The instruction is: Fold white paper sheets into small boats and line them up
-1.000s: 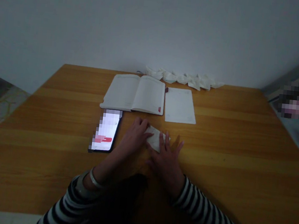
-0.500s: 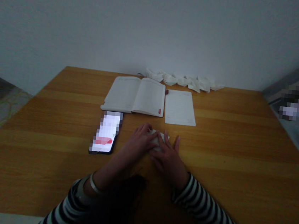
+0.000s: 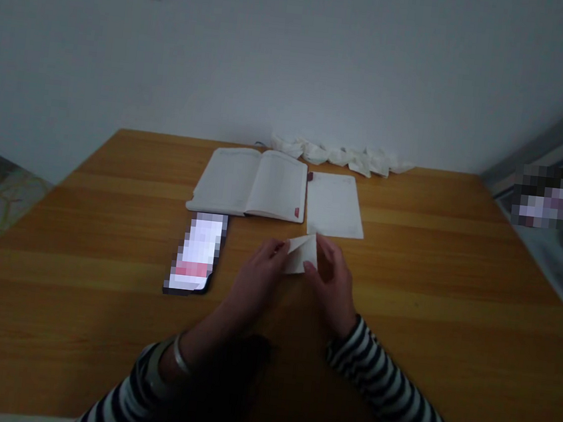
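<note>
From where I stand, the left hand (image 3: 264, 271) and the right hand (image 3: 333, 280) have closed their fingertips on opposite sides of a small folded paper (image 3: 301, 255), which sits between them above the wooden tabletop (image 3: 420, 272). Just to the left of the left hand lies a phone (image 3: 197, 252) with its screen lit, and beyond the hands an open notebook (image 3: 253, 182) rests with a loose sheet (image 3: 335, 204) flat beside it on the right. Farthest from the hands, a row of crumpled white paper pieces (image 3: 340, 155) stretches along the wall (image 3: 297, 58).
</note>
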`<state>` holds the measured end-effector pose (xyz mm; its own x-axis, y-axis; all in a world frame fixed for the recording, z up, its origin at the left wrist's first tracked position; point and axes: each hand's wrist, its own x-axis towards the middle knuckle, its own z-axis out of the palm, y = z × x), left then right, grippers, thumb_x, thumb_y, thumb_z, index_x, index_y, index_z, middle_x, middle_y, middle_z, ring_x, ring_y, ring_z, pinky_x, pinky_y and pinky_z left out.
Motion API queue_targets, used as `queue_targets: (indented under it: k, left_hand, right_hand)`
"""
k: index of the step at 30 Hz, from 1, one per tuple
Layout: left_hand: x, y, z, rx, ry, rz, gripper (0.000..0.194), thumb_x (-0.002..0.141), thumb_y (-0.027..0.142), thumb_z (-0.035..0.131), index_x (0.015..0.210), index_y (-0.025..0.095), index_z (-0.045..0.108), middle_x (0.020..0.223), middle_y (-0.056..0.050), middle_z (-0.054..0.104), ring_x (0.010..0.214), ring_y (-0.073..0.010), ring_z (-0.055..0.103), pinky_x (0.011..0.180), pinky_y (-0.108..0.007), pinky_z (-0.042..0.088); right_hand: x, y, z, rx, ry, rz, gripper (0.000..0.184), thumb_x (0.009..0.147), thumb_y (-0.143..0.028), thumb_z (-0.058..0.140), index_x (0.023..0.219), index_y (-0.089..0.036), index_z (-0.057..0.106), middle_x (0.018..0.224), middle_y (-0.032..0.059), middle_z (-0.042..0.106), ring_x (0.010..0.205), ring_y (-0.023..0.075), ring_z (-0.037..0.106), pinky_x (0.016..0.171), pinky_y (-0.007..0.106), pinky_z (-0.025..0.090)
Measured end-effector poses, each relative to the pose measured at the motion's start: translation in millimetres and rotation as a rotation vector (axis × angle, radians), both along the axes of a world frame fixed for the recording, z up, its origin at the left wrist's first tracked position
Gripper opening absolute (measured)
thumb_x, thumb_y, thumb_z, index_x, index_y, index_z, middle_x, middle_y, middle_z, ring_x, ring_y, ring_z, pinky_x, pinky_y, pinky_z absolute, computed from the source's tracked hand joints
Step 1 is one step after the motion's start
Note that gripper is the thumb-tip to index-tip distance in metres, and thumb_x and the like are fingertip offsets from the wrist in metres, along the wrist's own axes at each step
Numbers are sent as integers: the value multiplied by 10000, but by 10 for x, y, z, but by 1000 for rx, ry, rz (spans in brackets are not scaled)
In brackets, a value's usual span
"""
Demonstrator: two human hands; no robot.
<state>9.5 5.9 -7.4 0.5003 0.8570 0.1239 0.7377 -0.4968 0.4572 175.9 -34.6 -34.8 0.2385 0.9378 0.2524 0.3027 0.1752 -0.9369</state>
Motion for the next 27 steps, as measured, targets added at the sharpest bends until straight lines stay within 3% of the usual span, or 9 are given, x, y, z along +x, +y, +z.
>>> queue_targets:
  k: [4,7,11,13,15,17,21,24,27]
  left_hand:
    - [94,-51,-43,-164,-489,28,244,953,198,495,1127,186,665,1129,-93,644,1012,-209,636,890,-327,526]
    - [158,-104,-62,-399,-676,-62,223,869,145,570,1068,156,667,1079,-97,696,978,-229,666,855,-338,544]
    - [39,-3,-34,-478,-534,-106,221,859,152,567,1062,172,653,1044,-76,703,959,-227,658,845,-348,523]
    - [-78,106,-18,-351,-294,28,106,865,216,593,934,166,656,884,-60,678,814,-213,638,748,-342,509]
    - [-172,196,-14,-316,-176,86,243,837,262,656,1053,162,605,815,-33,639,737,-201,613,679,-322,486]
    - [-214,239,-18,-309,-130,5,224,840,216,649,1053,178,592,872,-27,617,736,-179,602,669,-296,468]
    - [-177,208,-33,-252,-103,-155,83,897,167,559,838,173,618,950,-35,572,773,-152,593,713,-277,461]
    - [-148,184,-57,-245,-113,-186,133,912,189,554,805,167,630,931,-35,571,775,-154,593,738,-283,471]
    - [-157,205,-94,-219,-184,-191,84,893,178,583,867,173,663,984,-45,584,866,-174,600,804,-298,479]
  right_hand:
    - [-68,-40,-6,61,-98,22,383,932,-273,553,1311,-229,590,1307,81,654,1210,252,616,1036,447,496]
    - [45,-32,26,265,-371,118,381,966,-183,460,1300,-284,612,1352,36,626,1339,237,499,1161,519,332]
    - [252,31,23,267,-631,195,431,939,-99,478,1288,-311,614,1345,20,629,1410,239,395,1192,634,113]
    - [311,65,-13,189,-686,240,427,903,-64,510,1239,-288,651,1331,41,639,1396,259,418,1178,665,83]
    - [327,86,-49,129,-713,279,421,876,-36,523,1198,-260,677,1324,61,644,1376,263,448,1177,662,104]
    - [305,82,-64,94,-744,307,413,872,-42,533,1202,-247,674,1347,71,628,1367,261,462,1177,652,125]
    - [207,10,-10,59,-869,274,335,891,-190,616,1222,-220,661,1442,108,536,1373,315,435,1160,674,115]
    - [147,-42,40,79,-919,198,218,869,-248,671,1079,-221,726,1432,112,544,1293,336,482,1102,605,296]
    - [133,-47,59,68,-850,135,83,864,-209,674,887,-217,753,1143,105,696,1067,302,577,932,486,452]
